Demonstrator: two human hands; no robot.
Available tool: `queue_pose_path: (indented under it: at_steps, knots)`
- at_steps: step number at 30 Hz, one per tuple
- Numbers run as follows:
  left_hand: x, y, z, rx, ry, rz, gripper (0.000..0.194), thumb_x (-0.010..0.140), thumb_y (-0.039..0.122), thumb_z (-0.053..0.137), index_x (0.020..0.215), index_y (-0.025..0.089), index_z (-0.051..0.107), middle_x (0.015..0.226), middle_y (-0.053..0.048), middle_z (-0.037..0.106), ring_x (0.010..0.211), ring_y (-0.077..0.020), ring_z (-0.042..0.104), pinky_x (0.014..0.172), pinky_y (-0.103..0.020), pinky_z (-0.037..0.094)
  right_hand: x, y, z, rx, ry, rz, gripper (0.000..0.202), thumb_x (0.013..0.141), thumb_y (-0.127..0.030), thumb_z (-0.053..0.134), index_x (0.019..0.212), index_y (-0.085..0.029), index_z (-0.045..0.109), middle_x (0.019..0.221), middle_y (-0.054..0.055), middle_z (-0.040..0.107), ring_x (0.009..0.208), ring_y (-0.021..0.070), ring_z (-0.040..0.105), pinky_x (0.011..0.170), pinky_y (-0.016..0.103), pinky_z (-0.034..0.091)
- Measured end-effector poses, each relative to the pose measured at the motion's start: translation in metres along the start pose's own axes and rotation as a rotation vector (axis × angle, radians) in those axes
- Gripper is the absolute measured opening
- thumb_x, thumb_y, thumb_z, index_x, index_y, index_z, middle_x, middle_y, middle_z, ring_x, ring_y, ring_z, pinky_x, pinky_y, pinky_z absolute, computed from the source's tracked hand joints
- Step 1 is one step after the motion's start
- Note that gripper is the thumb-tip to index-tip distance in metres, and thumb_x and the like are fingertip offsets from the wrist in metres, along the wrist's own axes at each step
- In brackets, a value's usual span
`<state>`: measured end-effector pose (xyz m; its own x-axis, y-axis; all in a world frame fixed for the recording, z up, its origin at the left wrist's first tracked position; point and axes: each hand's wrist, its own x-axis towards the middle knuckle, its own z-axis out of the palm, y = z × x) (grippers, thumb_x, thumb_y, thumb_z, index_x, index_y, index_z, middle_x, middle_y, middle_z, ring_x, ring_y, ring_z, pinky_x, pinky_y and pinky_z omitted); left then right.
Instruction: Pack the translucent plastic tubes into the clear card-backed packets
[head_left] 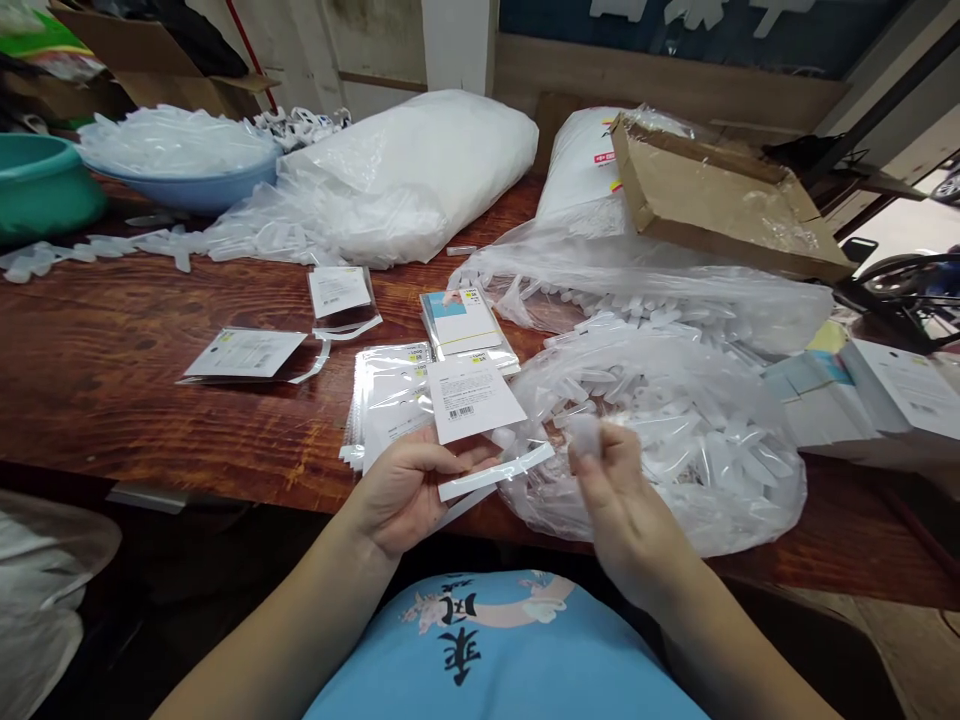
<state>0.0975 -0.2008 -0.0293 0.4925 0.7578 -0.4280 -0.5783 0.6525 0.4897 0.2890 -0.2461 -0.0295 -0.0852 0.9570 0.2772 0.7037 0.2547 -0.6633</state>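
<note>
My left hand is closed on a clear plastic packet with a white printed card in it. The packet's flap, with a pale adhesive strip, hangs toward me. To its right, my right hand pinches a small translucent white plastic piece between thumb and fingers, apart from the packet. Behind that hand, an opened clear bag holds many similar pieces. A fanned stack of clear packets lies behind my left hand, beside a stack of cards with a blue picture.
Two packets, one nearer and one farther, lie on the wooden table. Behind are a blue basin, a green basin, a large white sack and a cardboard tray. Card stacks stand at right.
</note>
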Motion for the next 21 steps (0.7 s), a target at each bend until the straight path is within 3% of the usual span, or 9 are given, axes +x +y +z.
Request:
queue_pose_path:
  at_steps: [3, 8, 12, 16, 21]
  knots:
    - [-0.001, -0.003, 0.0, 0.053, 0.022, 0.042, 0.075, 0.06, -0.013, 0.043, 0.129, 0.016, 0.039, 0.107, -0.011, 0.064, 0.099, -0.024, 0.059, 0.084, -0.033, 0.048, 0.0, -0.011, 0.0, -0.166, -0.111, -0.101, 0.028, 0.088, -0.022, 0.036, 0.112, -0.02, 0.049, 0.088, 0.008, 0.055, 0.078, 0.0176, 0.058, 0.066, 0.032, 0.052]
    - [0.0, -0.005, -0.003, 0.075, 0.051, 0.067, 0.076, 0.059, -0.012, 0.043, 0.128, 0.02, 0.041, 0.097, -0.009, 0.067, 0.09, -0.0232, 0.063, 0.073, -0.03, 0.052, -0.004, -0.011, 0.002, -0.14, 0.123, -0.217, 0.019, 0.082, -0.018, 0.052, 0.1, -0.022, 0.055, 0.087, 0.006, 0.055, 0.078, 0.0157, 0.059, 0.07, 0.028, 0.053]
    - [-0.002, -0.006, -0.004, 0.053, -0.02, 0.041, 0.076, 0.058, -0.012, 0.042, 0.128, 0.018, 0.04, 0.103, -0.01, 0.065, 0.099, -0.0252, 0.058, 0.081, -0.033, 0.049, -0.008, -0.001, 0.01, -0.233, 0.253, -0.384, 0.026, 0.079, -0.013, 0.054, 0.102, -0.025, 0.056, 0.092, 0.006, 0.057, 0.082, 0.0169, 0.06, 0.072, 0.03, 0.054]
    - [-0.004, -0.006, -0.004, 0.053, -0.101, 0.019, 0.074, 0.059, -0.011, 0.042, 0.128, 0.016, 0.041, 0.111, -0.011, 0.062, 0.104, -0.026, 0.056, 0.09, -0.036, 0.044, -0.009, 0.004, 0.015, -0.32, 0.226, -0.532, 0.047, 0.079, -0.008, 0.051, 0.122, -0.026, 0.046, 0.102, 0.008, 0.056, 0.092, 0.0182, 0.058, 0.08, 0.03, 0.052]
    - [-0.007, -0.006, -0.001, 0.097, -0.077, 0.051, 0.068, 0.06, -0.01, 0.044, 0.122, 0.016, 0.047, 0.106, -0.01, 0.064, 0.097, -0.022, 0.06, 0.084, -0.03, 0.047, -0.008, -0.004, 0.018, -0.324, 0.17, -0.534, 0.055, 0.078, -0.006, 0.051, 0.13, -0.019, 0.039, 0.103, 0.01, 0.055, 0.095, 0.0185, 0.056, 0.085, 0.03, 0.049]
